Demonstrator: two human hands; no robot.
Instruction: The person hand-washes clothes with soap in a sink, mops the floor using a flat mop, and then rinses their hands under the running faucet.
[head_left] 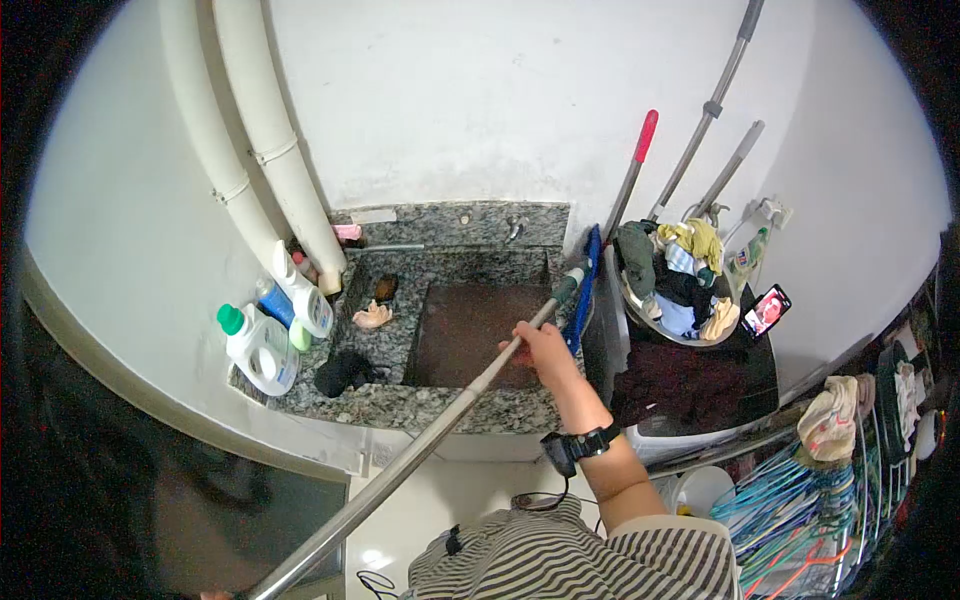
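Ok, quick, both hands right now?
Right hand: closed, holding the pole.
Left hand: only a sliver shows at the bottom edge; open or closed cannot be told.

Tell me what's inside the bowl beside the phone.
A heap of clothes: dark green, yellow, black, light blue and tan pieces. The heap hides the bottom of the bowl.

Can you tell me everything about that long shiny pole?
The pole is long, looks like silvery metal, and has a thinner upper section with a grey-green end piece. It slants over the sink toward a blue flat thing; touching is unclear. The right hand grips it; the pole's lower end leaves the picture.
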